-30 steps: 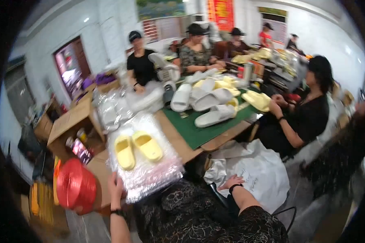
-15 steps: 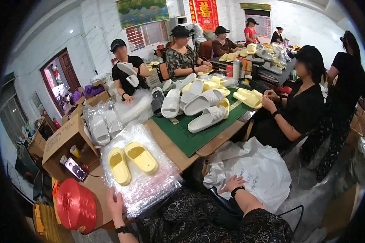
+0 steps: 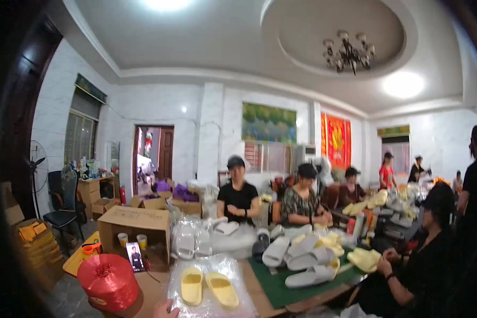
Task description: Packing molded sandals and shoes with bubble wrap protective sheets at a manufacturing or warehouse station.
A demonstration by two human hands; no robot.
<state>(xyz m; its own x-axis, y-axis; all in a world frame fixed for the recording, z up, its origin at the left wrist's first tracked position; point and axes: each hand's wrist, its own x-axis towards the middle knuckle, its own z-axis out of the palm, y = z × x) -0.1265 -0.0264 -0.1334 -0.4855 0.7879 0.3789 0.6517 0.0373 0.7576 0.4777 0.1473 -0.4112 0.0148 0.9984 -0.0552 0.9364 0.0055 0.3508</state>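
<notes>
At the lower edge, part of my left hand [image 3: 166, 309] shows beside a stack of clear plastic bags [image 3: 206, 265]. Its visible fingers look loosely apart, with nothing seen in them; the rest is cut off. Two yellow slide sandals lie side by side on the bags: the left sandal [image 3: 191, 286] and the right sandal [image 3: 222, 290]. My right hand is out of the picture.
Left of the bags sits a red twine roll [image 3: 107, 282], near a lit phone [image 3: 135, 257] and an open cardboard box [image 3: 134, 222]. Grey and yellow slides [image 3: 308, 258] are heaped on a green mat [image 3: 281, 297]. Several people work around the tables.
The view has tilted up, so the ceiling shows and the table sits lower. My right hand has left the picture. A person across the table has put down the light-coloured slides.
</notes>
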